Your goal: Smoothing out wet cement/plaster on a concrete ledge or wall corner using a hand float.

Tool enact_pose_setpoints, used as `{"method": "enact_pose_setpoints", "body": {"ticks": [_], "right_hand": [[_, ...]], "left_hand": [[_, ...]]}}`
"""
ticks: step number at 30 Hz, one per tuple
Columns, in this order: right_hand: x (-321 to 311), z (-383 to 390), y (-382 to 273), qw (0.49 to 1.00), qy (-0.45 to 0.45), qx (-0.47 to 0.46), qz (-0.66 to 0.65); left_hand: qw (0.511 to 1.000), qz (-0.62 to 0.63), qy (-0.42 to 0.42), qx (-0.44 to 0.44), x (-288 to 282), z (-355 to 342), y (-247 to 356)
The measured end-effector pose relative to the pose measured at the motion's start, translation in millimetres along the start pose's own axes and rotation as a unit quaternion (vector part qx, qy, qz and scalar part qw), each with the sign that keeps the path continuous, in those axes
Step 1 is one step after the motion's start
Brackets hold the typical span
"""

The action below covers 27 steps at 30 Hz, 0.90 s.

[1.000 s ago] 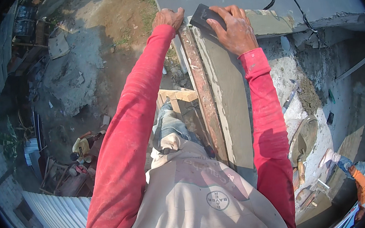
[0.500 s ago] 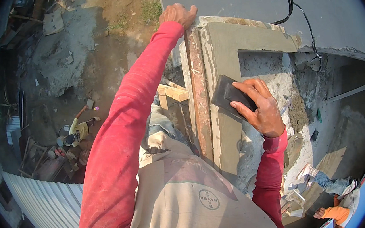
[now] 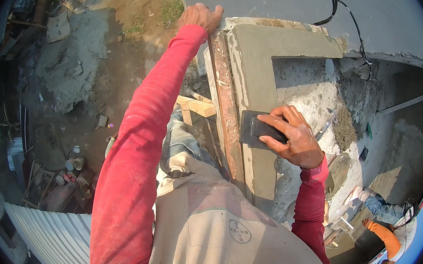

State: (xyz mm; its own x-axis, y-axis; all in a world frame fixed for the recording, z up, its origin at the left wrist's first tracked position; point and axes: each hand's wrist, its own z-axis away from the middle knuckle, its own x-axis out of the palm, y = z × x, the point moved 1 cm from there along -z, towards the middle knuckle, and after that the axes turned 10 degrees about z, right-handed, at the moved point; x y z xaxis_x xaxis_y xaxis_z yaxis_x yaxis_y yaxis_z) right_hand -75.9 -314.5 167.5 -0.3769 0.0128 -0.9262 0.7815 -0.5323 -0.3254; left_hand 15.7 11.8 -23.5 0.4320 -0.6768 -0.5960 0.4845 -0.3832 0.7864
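Seen from above, a worker in red sleeves: the left arm stretches straight out and up, its left hand [image 3: 202,16] curled in a grip far from the body; the right arm bends at the elbow, right hand [image 3: 291,136] fingers spread and pressing flat.

single head-worn fisheye view, looking steeply down from height, close over plastered wall edge [image 3: 252,76], ground far below
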Motion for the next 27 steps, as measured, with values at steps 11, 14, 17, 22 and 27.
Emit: {"method": "enact_pose_setpoints", "body": {"ticks": [11,14,17,22,27], "right_hand": [[13,-190,59,0.962,0.261,0.002,0.08],[18,-141,37,0.979,0.198,-0.03,0.038],[11,-85,27,0.994,0.112,-0.002,-0.015],[-5,-150,56,0.981,0.185,0.057,-0.011],[1,-178,41,0.981,0.193,-0.008,0.031]], "left_hand": [[0.998,0.027,-0.038,-0.031,-14,5,8],[0.999,0.015,-0.029,-0.023,-10,6,7],[1.0,0.015,-0.009,-0.023,-5,4,7],[0.998,0.026,-0.042,-0.036,-10,4,8],[0.996,0.048,-0.053,-0.044,-15,6,8]]}}
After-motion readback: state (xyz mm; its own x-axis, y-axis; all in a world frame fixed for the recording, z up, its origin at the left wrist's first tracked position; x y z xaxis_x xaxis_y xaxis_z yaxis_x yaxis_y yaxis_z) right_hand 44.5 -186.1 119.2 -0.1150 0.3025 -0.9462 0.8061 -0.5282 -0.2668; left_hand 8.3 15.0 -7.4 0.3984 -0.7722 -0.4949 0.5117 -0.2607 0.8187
